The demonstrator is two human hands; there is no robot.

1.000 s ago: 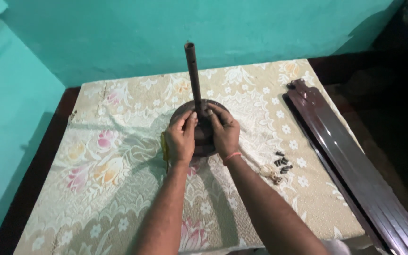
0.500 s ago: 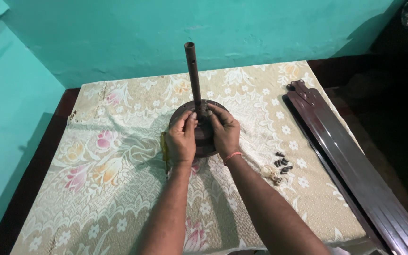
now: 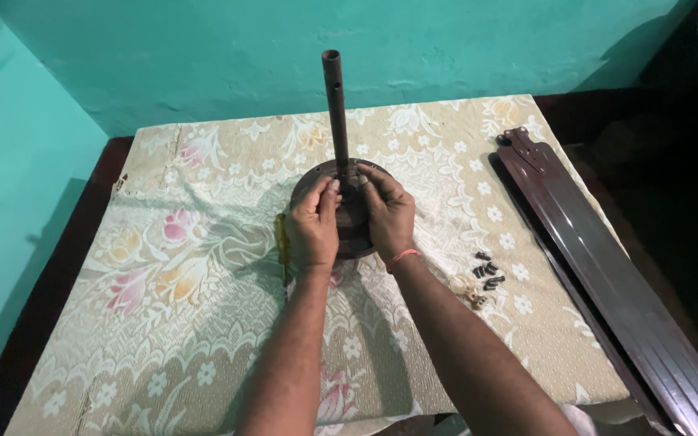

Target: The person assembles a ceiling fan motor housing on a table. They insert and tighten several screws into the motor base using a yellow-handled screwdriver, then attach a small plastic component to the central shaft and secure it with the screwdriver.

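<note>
- Nearest are the person's two bare forearms, rising from the bottom edge and drawing together toward the middle of the table.
- The floral cloth (image 3: 171,323), cream with pink flowers, covers the table top and is wrinkled just left of the hands.
- Right of the right forearm, a small cluster of dark screws (image 3: 486,273) lies on the cloth, with a pale little fitting (image 3: 472,297) just near of them.
- A thin yellow-handled tool (image 3: 283,246) lies on the cloth beside the left wrist, partly hidden by it.
- The left hand (image 3: 313,226) rests on the near left part of the round motor body (image 3: 304,190), fingers curled, tips pinched against the foot of the rod.
- The right hand (image 3: 389,216), an orange band at its wrist, lies on the right part of the body, thumb and fingers closed at the same spot; whether anything small sits between the fingertips cannot be told.
- The motor body, dark brown and disc-shaped, sits mid-table, toward the far side.
- The downrod (image 3: 336,113) stands upright from its centre.
- Along the right edge lie long dark fan blades (image 3: 607,274), stacked, running near to far.
- Farthest is the turquoise wall (image 3: 203,56).
</note>
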